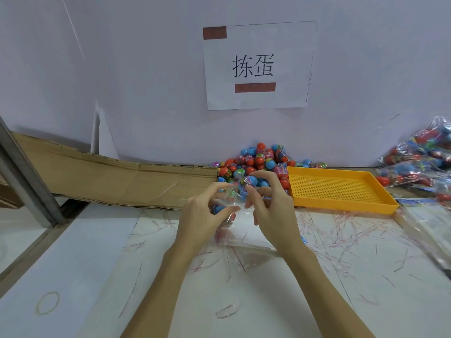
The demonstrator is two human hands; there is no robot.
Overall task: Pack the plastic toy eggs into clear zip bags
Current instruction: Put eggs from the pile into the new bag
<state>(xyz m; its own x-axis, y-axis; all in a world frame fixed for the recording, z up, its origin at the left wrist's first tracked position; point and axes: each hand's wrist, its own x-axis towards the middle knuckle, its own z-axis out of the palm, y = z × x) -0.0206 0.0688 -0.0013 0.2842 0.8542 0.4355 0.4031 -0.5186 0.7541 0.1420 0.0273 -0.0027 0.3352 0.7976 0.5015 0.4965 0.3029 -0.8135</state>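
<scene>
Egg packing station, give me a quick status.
Left hand holds clear zip bag open. Right hand pinches blue egg above it. Loose egg pile behind, nothing in the way.

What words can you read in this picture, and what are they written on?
"拣蛋": big black characters on the white paper sign stuck to the wall.
Two reddish-brown bars on that sign: any text is unreadable.
Wrappers on the toy eggs: printed, but too small and blurred to read.
Filled bags at right: print too blurred to read.
</scene>
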